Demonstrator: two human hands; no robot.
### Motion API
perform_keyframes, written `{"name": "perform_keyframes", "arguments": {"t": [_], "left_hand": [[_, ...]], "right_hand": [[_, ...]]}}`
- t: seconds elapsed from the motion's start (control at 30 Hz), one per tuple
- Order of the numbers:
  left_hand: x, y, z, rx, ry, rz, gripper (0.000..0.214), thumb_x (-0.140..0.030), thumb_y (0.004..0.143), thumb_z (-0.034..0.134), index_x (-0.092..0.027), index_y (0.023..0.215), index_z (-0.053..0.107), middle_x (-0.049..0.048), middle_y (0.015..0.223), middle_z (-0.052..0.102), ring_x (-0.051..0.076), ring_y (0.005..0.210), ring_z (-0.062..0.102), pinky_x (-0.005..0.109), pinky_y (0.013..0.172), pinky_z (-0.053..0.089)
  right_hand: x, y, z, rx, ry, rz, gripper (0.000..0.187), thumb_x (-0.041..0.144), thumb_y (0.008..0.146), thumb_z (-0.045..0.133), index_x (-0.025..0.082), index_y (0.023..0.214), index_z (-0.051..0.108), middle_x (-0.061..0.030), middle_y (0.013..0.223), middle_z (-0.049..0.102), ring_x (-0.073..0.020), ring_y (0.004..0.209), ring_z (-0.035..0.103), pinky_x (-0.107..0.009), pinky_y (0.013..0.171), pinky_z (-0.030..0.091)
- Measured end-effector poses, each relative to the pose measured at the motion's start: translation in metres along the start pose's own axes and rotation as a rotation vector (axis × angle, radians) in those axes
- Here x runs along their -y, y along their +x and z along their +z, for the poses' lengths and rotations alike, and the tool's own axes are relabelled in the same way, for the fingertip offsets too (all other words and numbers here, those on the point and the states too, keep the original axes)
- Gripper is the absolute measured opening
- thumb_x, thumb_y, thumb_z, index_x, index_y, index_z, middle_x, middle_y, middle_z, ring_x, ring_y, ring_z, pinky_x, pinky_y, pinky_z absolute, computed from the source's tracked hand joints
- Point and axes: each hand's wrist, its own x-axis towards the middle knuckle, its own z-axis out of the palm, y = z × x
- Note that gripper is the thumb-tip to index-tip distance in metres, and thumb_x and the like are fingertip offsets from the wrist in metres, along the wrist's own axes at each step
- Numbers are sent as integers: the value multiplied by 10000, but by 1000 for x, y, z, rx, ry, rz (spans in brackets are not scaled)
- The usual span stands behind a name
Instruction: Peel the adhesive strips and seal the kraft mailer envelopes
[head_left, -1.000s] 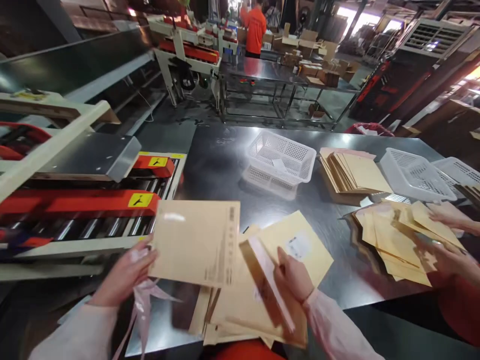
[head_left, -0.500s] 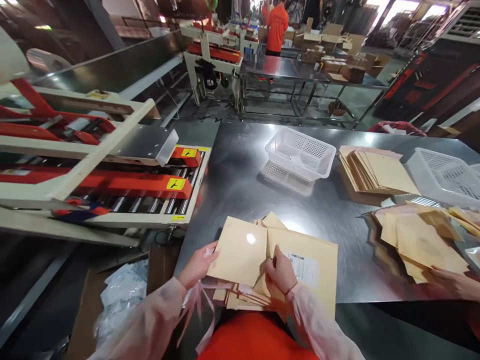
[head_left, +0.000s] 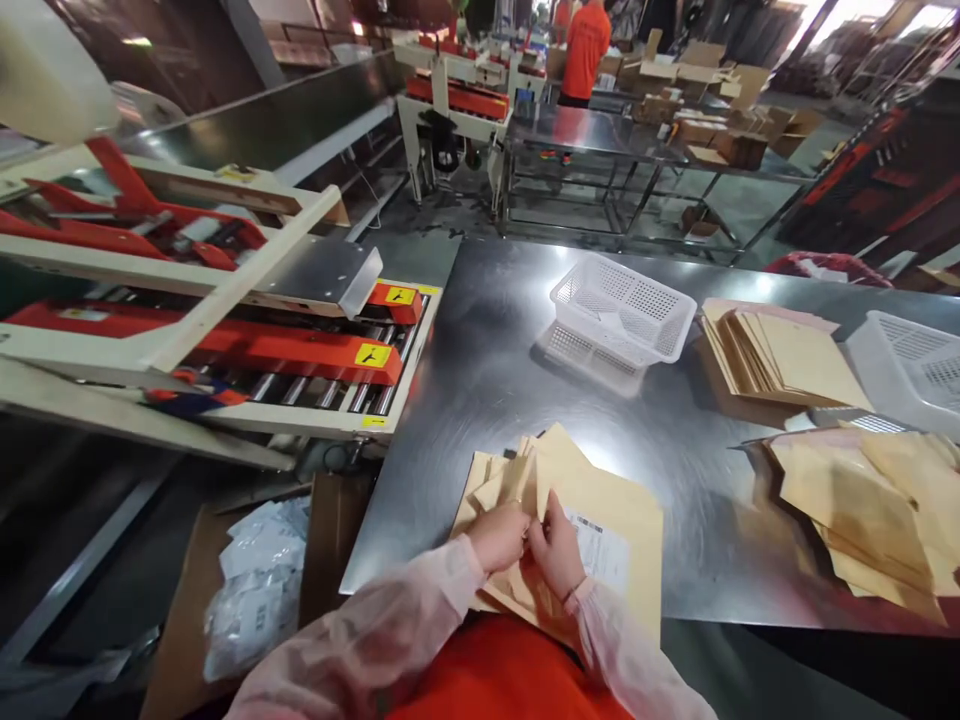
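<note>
Both my hands, left hand (head_left: 499, 535) and right hand (head_left: 559, 545), closed on padded envelopes (head_left: 592, 520) at lower centre, steel table (head_left: 487, 370), white basket (head_left: 622, 310) mid-frame, roller conveyor (head_left: 300, 375) left, warehouse behind.

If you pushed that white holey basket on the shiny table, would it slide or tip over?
The white basket would probably slide easily: the metal table looks smooth and polished. It likely feels light, since its thin plastic walls are full of holes and little seems to lie inside. It already sits tilted on another basket, so a hard shove might tip it off.
</note>
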Motion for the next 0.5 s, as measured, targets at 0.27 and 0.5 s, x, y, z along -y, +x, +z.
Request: {"name": "perform_keyframes", "arguments": {"t": [0.27,0.5], "left_hand": [[32,74,-60,-242,-52,-173,295,-235,867,589,-197,1114,746,86,1040,712,199,975,659,286,893,487],[52,85,-35,-306,-334,-175,178,-253,850,556,-168,847,713,72,941,740,180,922,668,298,877,509]], "right_hand": [[-9,0,-1,52,-101,-8,683,498,894,470,33,1392,440,-19,672,607,-195,583,590,-332,600,496],[-48,7,-29,-186,-783,-471,514,442,965,456,204,1416,522,-124,1419,550,-344,1351,412,-574,1112,283]]}}
